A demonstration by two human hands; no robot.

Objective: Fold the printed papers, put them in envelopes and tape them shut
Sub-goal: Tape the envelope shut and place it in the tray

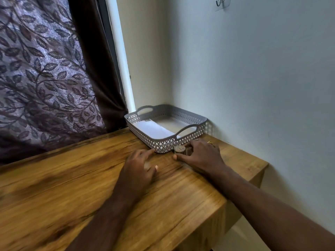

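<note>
A grey perforated basket point(188, 138) with two handles stands in the table's far corner against the wall, with white sheets or envelopes point(154, 129) lying flat inside. A small roll of tape point(179, 149) stands on the wooden table point(72, 178) just in front of the basket. My right hand point(201, 154) curls around the roll, thumb in front and fingers behind it. My left hand point(139, 165) rests on the table left of the roll, fingers apart, its forefinger touching the basket's near corner. It holds nothing.
A dark leaf-patterned curtain point(45, 78) hangs at the left behind the table. The white wall point(253, 78) runs along the right, with a clear hook point(222, 3) high up. The table's right edge drops off near my right forearm.
</note>
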